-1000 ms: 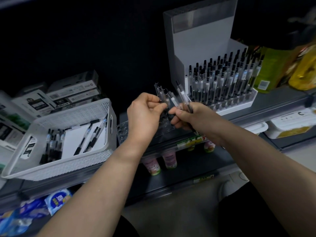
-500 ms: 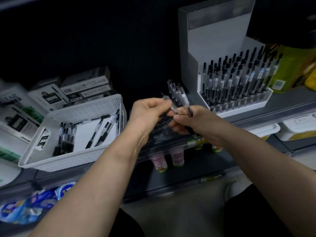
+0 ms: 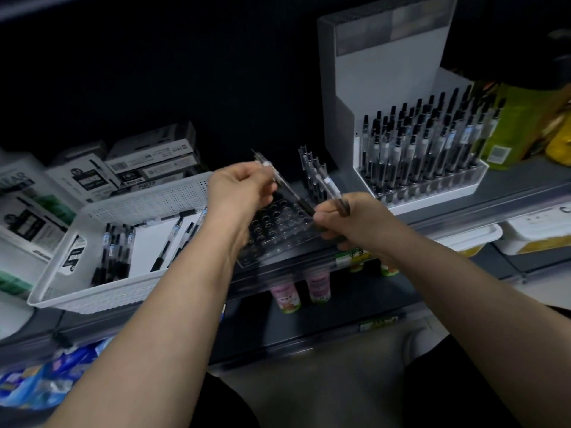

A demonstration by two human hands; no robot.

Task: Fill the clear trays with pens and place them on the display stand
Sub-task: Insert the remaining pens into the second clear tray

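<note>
**A:** Which way does the pen lie from the tray?

**B:** The left hand (image 3: 238, 193) pinches a single pen (image 3: 289, 188), its fingers (image 3: 265, 188) clamped on the upper barrel. The long axis slants from upper left down to lower right. The tip is lowest, just above the far right corner of the clear tray (image 3: 278, 239).

**A:** And the tray itself?

**B:** It lies flat on the shelf (image 3: 509, 186) under both hands, between the white basket (image 3: 148, 199) and the display stand (image 3: 380, 72). Its near holes show empty.

**A:** The right hand?

**B:** The right hand (image 3: 349, 220) has its fingers curled round a bundle of pens (image 3: 312, 174), close beside that tip. The left hand probably seats this pen, and the pen needs tilting upright over a hole.
</note>
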